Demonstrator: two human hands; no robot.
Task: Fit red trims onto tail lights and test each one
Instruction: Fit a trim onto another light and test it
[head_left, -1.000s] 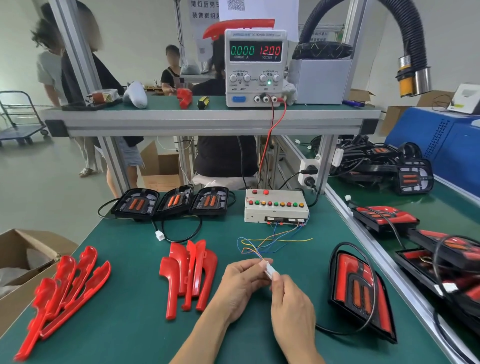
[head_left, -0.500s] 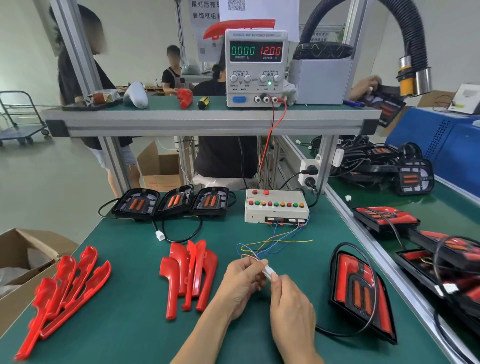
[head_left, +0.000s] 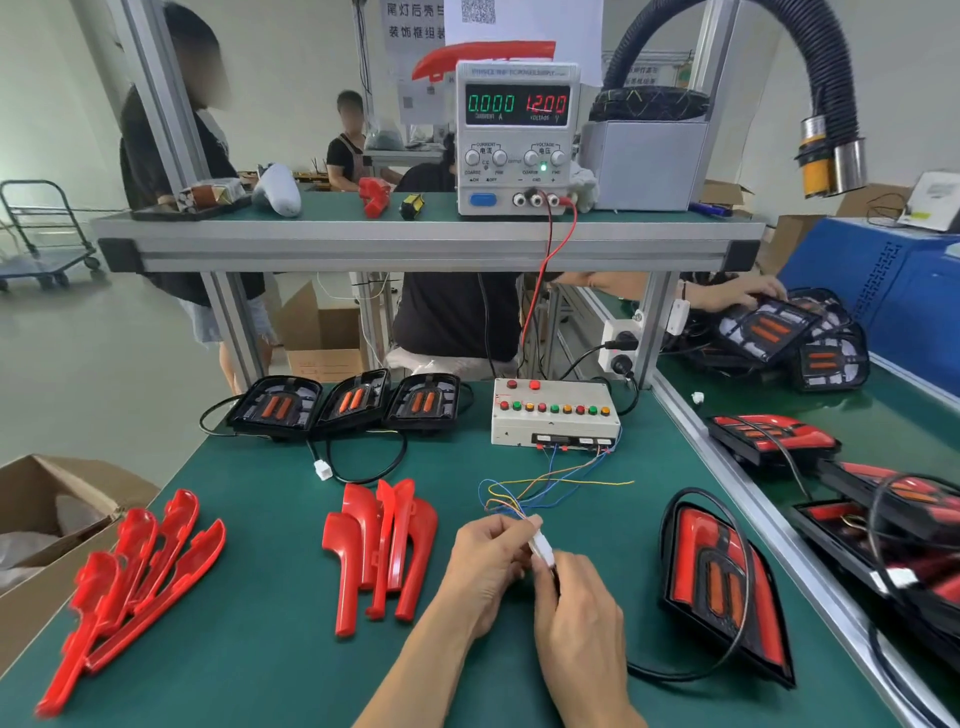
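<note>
My left hand (head_left: 485, 564) pinches a white connector (head_left: 540, 548) on the thin coloured wires from the test box (head_left: 553, 413). My right hand (head_left: 579, 603) grips the mating plug on the black cable of a tail light (head_left: 724, 582), which lies at the right with its red trim on. The two hands meet at the connector. Red trims (head_left: 382, 545) lie in a group at the centre, and another pile of red trims (head_left: 130, 577) lies at the left. Three untrimmed tail lights (head_left: 345, 402) stand in a row at the back.
A power supply (head_left: 517, 137) on the upper shelf reads 0.000 and 12.00. Finished tail lights (head_left: 774, 441) lie on the right bench, where another person's hand (head_left: 748, 291) handles one. A cardboard box (head_left: 47, 519) sits at the left edge. People stand behind the bench.
My hands hold the connector in nearly the same spot. A person's hand has come down onto the tail lights at the back right. The person at the left has walked to the right.
</note>
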